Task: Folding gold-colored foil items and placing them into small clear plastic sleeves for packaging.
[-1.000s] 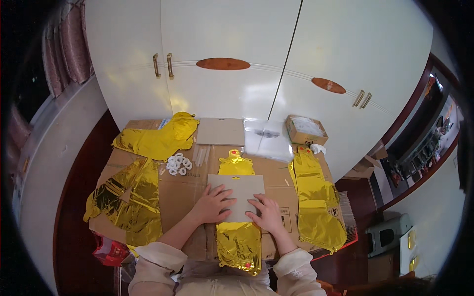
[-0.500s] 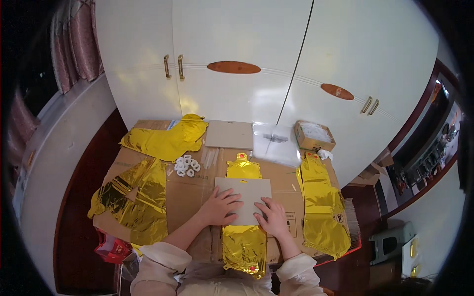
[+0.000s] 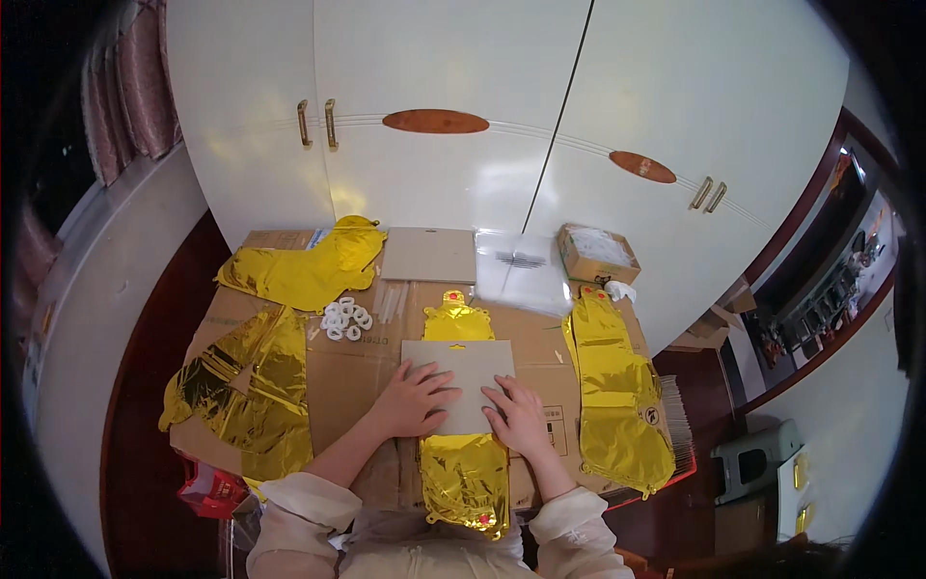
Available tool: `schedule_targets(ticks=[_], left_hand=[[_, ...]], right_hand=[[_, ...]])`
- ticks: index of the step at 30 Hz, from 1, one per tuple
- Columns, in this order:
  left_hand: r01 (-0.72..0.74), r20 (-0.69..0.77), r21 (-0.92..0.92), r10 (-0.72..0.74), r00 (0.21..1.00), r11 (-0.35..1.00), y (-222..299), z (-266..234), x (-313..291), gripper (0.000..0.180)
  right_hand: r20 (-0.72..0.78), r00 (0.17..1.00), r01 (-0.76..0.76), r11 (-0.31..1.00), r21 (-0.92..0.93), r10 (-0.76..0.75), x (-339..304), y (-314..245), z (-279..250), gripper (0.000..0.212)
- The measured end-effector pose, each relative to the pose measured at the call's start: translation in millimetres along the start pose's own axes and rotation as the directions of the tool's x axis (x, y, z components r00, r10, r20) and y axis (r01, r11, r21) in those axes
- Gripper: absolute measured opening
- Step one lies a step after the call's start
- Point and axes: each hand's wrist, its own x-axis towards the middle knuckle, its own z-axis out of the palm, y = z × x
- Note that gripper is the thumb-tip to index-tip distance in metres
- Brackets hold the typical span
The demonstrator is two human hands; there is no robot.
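A flat grey card (image 3: 470, 357) with a small hang hole at its far edge lies across the middle of a gold foil balloon (image 3: 465, 473). The balloon sticks out beyond the card's far and near sides and bears small red spots at both ends. On the card's left part rests my left hand (image 3: 417, 398), fingers spread. My right hand (image 3: 518, 415) lies over the card's right edge, fingers apart and pressing flat. Neither hand grips anything; what is under the palms is hidden.
Gold foil balloons lie at the far left (image 3: 299, 275), near left (image 3: 260, 386) and right (image 3: 617, 386) of the cardboard-covered table. Behind are white rings (image 3: 345, 318), clear straws (image 3: 391, 301), another grey card (image 3: 429, 256), clear plastic bags (image 3: 521, 275) and a small carton (image 3: 598, 256). White cabinets (image 3: 444, 58) stand beyond.
The whole view has shifted slightly, so everything appears a little farther left and higher. Both hands stay spread on the card, with hardly any movement against it.
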Motion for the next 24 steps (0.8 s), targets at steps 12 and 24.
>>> schedule_targets(ticks=[12, 24], left_hand=[[0.009, 0.013, 0.018, -0.009, 1.0, 1.0, -1, 0, -1, 0.045], [-0.001, 0.008, -0.005, 0.001, 1.0, 1.0, -2, 2, 1, 0.043]], right_hand=[[0.217, 0.942, 0.21, 0.953, 0.218, -0.257, -29, -12, -58, 0.063], [0.416, 0.798, 0.525, 0.843, -0.12, -0.437, -110, -41, -63, 0.08]])
